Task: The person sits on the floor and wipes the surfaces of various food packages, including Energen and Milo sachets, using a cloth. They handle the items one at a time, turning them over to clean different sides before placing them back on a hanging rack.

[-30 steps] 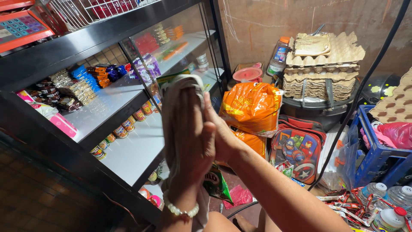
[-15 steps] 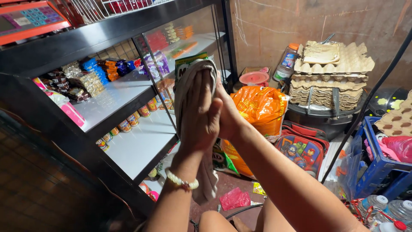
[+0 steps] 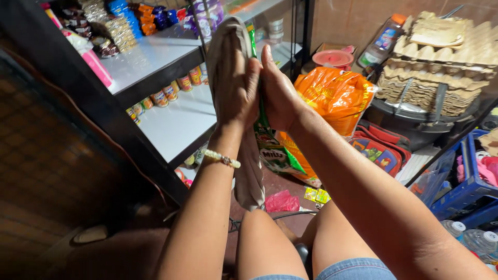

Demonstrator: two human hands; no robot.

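1. Your hands have risen higher against the glass shelves (image 3: 171, 57) than a second ago, and the view has swung lower onto your knees. The cloth seems to be getting pressed or rubbed between your palms.
2. Your left hand (image 3: 236, 85) lies flat, fingers together and straight, pressing the grey cloth (image 3: 228, 41).
3. Your right hand (image 3: 280, 88) presses the cloth's other side, fingers together, pointing up.
4. The cloth sits between both palms in front of the shelves, its tail hanging below your left wrist.
5. A beaded bracelet (image 3: 222, 158) circles that wrist.
6. An orange bag (image 3: 337, 96) sits right of the shelves.
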